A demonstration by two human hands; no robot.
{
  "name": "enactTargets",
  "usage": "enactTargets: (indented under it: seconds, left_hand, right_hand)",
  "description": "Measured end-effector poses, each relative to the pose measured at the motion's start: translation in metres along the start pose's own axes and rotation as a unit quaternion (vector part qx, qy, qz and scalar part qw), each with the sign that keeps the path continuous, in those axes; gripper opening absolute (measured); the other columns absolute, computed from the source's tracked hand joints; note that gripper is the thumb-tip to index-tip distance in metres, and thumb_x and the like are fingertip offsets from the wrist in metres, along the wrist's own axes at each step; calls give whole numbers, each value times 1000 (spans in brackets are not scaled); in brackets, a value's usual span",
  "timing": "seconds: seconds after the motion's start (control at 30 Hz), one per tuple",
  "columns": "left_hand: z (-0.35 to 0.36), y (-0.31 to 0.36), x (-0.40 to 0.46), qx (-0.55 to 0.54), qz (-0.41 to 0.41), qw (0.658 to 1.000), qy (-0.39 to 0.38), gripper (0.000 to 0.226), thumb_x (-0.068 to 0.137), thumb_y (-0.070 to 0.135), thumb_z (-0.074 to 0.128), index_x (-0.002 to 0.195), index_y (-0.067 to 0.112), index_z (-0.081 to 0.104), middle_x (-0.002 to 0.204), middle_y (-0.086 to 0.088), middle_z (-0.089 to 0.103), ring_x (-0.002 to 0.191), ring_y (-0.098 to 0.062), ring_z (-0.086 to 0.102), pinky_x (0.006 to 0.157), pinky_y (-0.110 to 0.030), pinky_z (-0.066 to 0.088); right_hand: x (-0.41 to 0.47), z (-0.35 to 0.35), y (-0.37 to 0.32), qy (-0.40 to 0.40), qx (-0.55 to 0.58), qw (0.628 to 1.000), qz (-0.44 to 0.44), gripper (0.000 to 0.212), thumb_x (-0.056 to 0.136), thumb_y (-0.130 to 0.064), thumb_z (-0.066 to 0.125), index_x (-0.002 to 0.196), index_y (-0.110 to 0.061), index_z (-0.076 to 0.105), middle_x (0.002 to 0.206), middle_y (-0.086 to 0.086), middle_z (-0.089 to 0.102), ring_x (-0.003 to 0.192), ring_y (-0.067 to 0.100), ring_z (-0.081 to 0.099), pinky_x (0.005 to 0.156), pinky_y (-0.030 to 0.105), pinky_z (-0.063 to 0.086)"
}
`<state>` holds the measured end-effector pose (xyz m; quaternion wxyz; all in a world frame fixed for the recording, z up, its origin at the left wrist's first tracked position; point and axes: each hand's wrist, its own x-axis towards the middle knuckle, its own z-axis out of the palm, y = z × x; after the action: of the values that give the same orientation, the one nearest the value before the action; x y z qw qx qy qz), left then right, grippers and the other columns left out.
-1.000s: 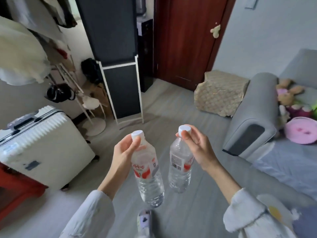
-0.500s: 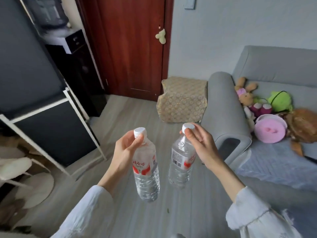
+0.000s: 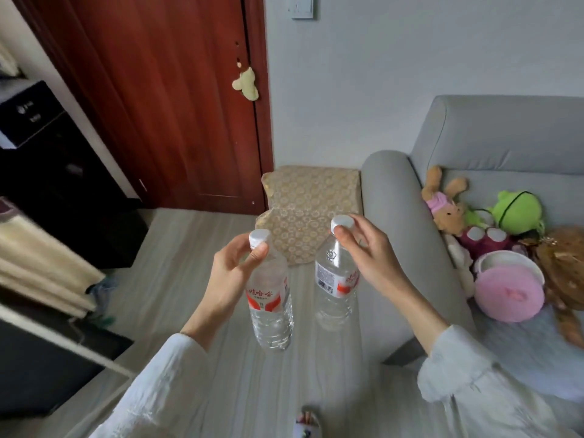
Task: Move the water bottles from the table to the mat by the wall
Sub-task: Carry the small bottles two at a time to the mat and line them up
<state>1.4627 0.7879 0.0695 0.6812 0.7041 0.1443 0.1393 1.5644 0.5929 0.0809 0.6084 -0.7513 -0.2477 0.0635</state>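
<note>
Two clear water bottles with white caps and red-and-white labels hang in the air over the grey floor. My left hand [image 3: 232, 276] pinches the left bottle [image 3: 271, 306] by its neck and cap. The right bottle [image 3: 336, 284] dangles from my right hand [image 3: 368, 254], whose fingers grip its cap. A beige patterned mat [image 3: 305, 210] lies folded against the white wall ahead, between the red door and the sofa arm, just beyond the bottles.
A grey sofa [image 3: 398, 216] with plush toys [image 3: 493, 229] and a pink round cushion [image 3: 508, 290] fills the right side. The red door [image 3: 164, 99] is ahead on the left, a black cabinet [image 3: 53, 172] stands at the left, and my slippered foot [image 3: 305, 423] shows below.
The view has swung right and moved closer to the wall. The mat and sofa now lie straight ahead, while the suitcase and rack have left the view. Both hands still hold their bottles.
</note>
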Motion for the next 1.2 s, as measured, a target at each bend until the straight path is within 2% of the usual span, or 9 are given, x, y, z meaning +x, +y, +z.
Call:
enactTargets:
  seconds: [0.27,0.5,0.63,0.77,0.83,0.93,1.0,1.1,1.2]
  left_hand:
    - [25,-10,190,6,-9,1000,11,22,78,33,65,96,23,67,94,3,72,93,-11,66,78,-28,49]
    - [29,-39,371,70,-11,997,3,39,79,36,64,112,16,58,102,4,67,96,-5,63,68,-13,49]
    - [34,-45,472,142,2,990,-5,38,81,33,64,112,14,55,107,3,61,100,-10,56,74,-16,42]
    - [42,-58,554,182,-4,983,-17,34,79,32,67,109,17,57,100,8,60,95,-4,55,71,-8,40]
    - [46,-70,591,203,-19,979,-19,32,78,30,68,105,17,59,95,9,61,91,-2,56,69,-6,39]
    - [60,-98,645,249,-48,967,-11,34,75,28,71,105,14,61,97,3,64,91,-9,57,76,-17,41]
    - [71,-119,679,277,-61,959,-12,36,74,27,72,105,13,62,99,0,66,90,-11,58,77,-22,42]
    - [80,-147,723,299,-88,950,-5,36,71,23,75,102,11,63,99,-3,67,87,-11,57,71,-16,40]
    - [85,-172,764,299,-108,948,9,34,70,21,76,101,11,63,99,-3,67,88,-10,57,77,-20,44]
  right_hand:
    - [172,-27,56,10,-25,1000,16,20,76,-49,52,93,-38,56,97,-18,64,97,1,59,80,6,43]
    - [332,-24,121,37,-57,996,59,20,84,-29,58,102,-21,57,98,-9,64,96,8,60,81,13,45]
    - [415,-25,147,34,-76,993,79,21,83,-25,62,103,-19,57,98,-10,62,98,9,57,83,10,43]
    - [488,-30,180,41,-105,989,95,20,81,-25,64,99,-20,57,93,-12,59,95,11,56,77,1,40]
    - [522,-29,202,55,-131,985,99,23,81,-25,64,101,-15,56,94,-8,57,94,14,55,79,10,45]
    - [569,-27,245,63,-192,974,107,30,81,-30,64,104,-12,55,99,-2,55,91,16,53,78,33,49]
    - [600,-28,277,47,-215,969,113,31,82,-34,62,103,-13,54,100,0,56,88,16,53,75,35,48]
    - [640,-29,320,-4,-243,961,127,34,83,-37,60,103,-11,51,101,4,56,86,18,53,71,33,45]
    - [681,-27,359,-42,-246,958,142,35,83,-39,59,102,-11,50,100,4,55,85,17,52,69,29,44]
